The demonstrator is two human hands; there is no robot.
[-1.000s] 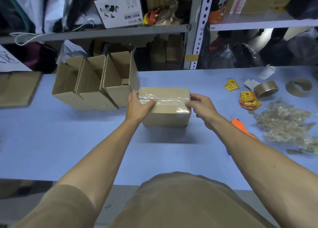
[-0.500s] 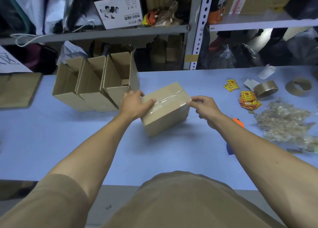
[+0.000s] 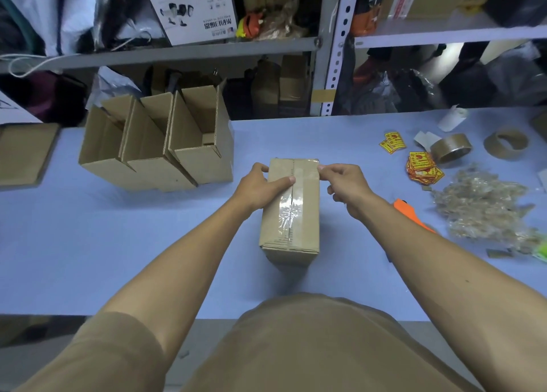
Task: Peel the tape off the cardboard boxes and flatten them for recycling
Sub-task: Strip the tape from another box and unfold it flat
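Directly ahead of us, on the blue table (image 3: 88, 243), one sealed cardboard box (image 3: 291, 214) lies with its long axis running straight away from our body, so its near end faces us and its far end points at the shelves (image 3: 189, 52). A single strip of clear tape (image 3: 291, 205) runs along that same axis, down the middle seam of the top face.

Both our hands meet at the far end of the box. Our left hand (image 3: 260, 186) rests on the box's top left edge, thumb laid flat across the tape and fingers wrapped over the far left corner, holding it steady. Our right hand (image 3: 344, 184) is at the far right corner, thumb and forefinger pinched together on what looks like the tape's edge; we cannot tell whether any tape has lifted yet. We judge the right hand is the one placed to peel, and the pull would most likely travel along the strip toward us.

By count: one taped box under our hands; three open boxes (image 3: 159, 152) nested in a row to the far left; one flat cardboard piece (image 3: 23, 154) at the left edge. To the right sit two tape rolls (image 3: 451, 149), a heap of crumpled peeled tape (image 3: 482, 205), several yellow and red stickers (image 3: 423, 166) in two small clusters, and one orange tool (image 3: 410, 214) partly hidden behind our right forearm.
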